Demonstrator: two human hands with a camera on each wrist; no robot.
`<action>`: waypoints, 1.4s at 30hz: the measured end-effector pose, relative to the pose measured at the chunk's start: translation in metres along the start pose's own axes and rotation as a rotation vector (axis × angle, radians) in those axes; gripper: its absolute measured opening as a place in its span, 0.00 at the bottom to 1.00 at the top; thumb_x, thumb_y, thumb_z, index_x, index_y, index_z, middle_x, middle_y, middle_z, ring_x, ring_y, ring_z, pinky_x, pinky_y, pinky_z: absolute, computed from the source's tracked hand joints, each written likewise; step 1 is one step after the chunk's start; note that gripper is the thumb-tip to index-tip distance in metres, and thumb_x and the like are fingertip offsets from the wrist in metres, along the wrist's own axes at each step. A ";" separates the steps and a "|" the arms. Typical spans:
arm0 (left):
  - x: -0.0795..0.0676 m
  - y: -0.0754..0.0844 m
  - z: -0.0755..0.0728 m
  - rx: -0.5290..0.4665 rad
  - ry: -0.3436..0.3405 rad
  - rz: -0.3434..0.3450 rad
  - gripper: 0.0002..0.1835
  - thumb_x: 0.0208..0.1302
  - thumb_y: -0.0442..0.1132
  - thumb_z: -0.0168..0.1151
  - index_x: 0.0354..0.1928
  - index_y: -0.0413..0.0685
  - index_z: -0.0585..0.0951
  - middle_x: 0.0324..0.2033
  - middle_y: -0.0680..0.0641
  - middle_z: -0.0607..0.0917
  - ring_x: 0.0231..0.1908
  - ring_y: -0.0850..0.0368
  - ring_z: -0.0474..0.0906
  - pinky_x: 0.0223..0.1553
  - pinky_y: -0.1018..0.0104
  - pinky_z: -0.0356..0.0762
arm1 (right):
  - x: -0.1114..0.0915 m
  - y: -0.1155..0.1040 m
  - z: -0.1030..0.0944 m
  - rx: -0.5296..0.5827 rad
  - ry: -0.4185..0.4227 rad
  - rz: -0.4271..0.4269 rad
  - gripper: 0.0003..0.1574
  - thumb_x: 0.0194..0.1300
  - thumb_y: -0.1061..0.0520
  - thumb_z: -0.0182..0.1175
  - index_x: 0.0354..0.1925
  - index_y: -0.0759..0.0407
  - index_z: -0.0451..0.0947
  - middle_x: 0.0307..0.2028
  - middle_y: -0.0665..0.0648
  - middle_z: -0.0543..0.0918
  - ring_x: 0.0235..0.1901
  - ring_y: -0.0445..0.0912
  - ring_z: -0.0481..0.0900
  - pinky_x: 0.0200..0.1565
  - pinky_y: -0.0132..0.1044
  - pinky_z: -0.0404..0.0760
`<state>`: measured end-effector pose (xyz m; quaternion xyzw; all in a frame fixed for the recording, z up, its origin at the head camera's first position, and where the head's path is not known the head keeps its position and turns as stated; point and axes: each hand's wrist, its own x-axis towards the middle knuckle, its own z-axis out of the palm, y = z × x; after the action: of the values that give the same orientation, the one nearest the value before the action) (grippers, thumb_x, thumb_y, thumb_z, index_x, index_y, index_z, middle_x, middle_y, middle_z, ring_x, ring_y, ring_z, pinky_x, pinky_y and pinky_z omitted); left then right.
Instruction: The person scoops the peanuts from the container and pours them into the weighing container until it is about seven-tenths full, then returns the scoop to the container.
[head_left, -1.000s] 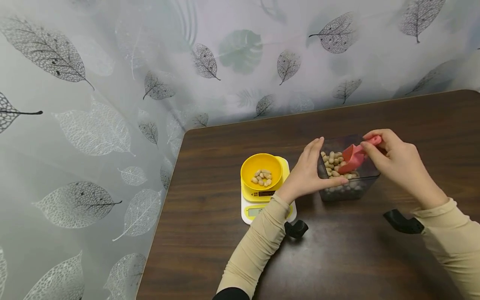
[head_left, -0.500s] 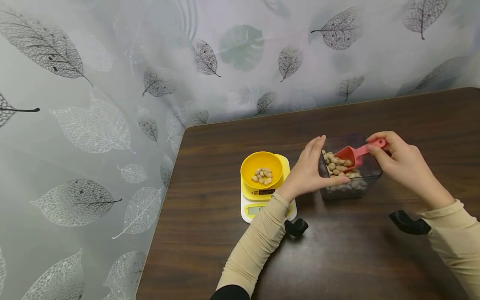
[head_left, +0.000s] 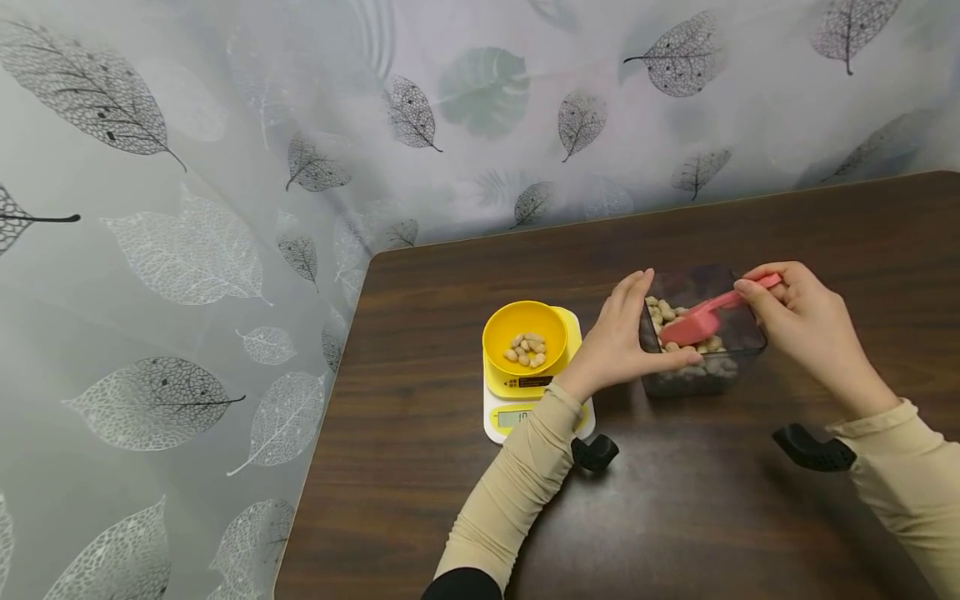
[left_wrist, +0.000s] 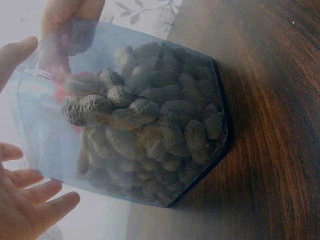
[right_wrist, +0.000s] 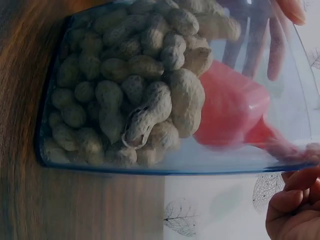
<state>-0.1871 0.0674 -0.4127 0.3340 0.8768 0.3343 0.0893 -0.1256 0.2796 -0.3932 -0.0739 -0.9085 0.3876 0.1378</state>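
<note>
Tan, ridged, unshelled peanuts (right_wrist: 135, 90) are heaped inside a clear, bluish plastic container (right_wrist: 187, 161), whose base is turned towards the left of the view, where it is rested on a dark brown wood-grain desk (right_wrist: 20, 100). Beside the heap, a pinkish-red plastic scoop (right_wrist: 232, 107) is seen through the wall, its handle gripped at the right edge by the right hand (right_wrist: 297, 210). Above, extended fingers of the left hand (right_wrist: 276, 47) are shown.

Dark wood-grain table (head_left: 397, 492), far-left corner rounded. Pale grey leaf-printed covering (head_left: 240, 175) beyond the far edge and along the left (one broad leaf (head_left: 483, 90) greenish, many skeletal). Soft sheen (head_left: 622, 508) toward the near side.
</note>
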 end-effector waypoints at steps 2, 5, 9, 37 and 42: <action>0.000 0.001 0.000 -0.001 0.003 -0.002 0.57 0.49 0.64 0.65 0.73 0.66 0.39 0.73 0.57 0.47 0.72 0.60 0.48 0.68 0.61 0.60 | -0.001 0.001 0.000 0.004 -0.002 -0.017 0.22 0.67 0.44 0.52 0.50 0.58 0.68 0.20 0.43 0.71 0.15 0.39 0.64 0.17 0.35 0.60; 0.000 0.001 -0.001 -0.004 0.000 0.001 0.57 0.49 0.63 0.65 0.73 0.65 0.39 0.73 0.57 0.46 0.72 0.60 0.48 0.68 0.61 0.59 | -0.002 0.003 -0.001 -0.002 -0.010 -0.042 0.22 0.68 0.46 0.52 0.52 0.60 0.67 0.22 0.43 0.70 0.16 0.38 0.63 0.17 0.34 0.60; -0.001 0.000 -0.001 -0.007 -0.003 0.006 0.56 0.50 0.63 0.64 0.73 0.64 0.39 0.73 0.58 0.45 0.72 0.60 0.47 0.68 0.61 0.59 | -0.003 0.005 0.000 -0.011 -0.019 -0.072 0.22 0.68 0.49 0.52 0.54 0.60 0.67 0.23 0.48 0.68 0.17 0.38 0.61 0.18 0.34 0.59; -0.002 0.000 0.000 0.014 0.021 0.012 0.58 0.47 0.64 0.65 0.73 0.65 0.39 0.72 0.58 0.46 0.72 0.60 0.49 0.68 0.61 0.59 | -0.019 0.007 0.004 0.009 0.031 -0.192 0.19 0.67 0.57 0.54 0.54 0.63 0.66 0.26 0.53 0.62 0.17 0.37 0.57 0.17 0.33 0.55; -0.002 0.002 -0.001 0.011 0.025 0.013 0.58 0.47 0.64 0.66 0.73 0.65 0.40 0.72 0.57 0.48 0.71 0.60 0.51 0.67 0.61 0.60 | -0.019 0.011 0.003 -0.007 0.025 -0.302 0.17 0.67 0.61 0.53 0.52 0.65 0.65 0.27 0.49 0.62 0.18 0.35 0.56 0.18 0.31 0.56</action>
<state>-0.1852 0.0670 -0.4114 0.3358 0.8776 0.3339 0.0745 -0.1080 0.2802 -0.4073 0.0585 -0.9087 0.3585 0.2055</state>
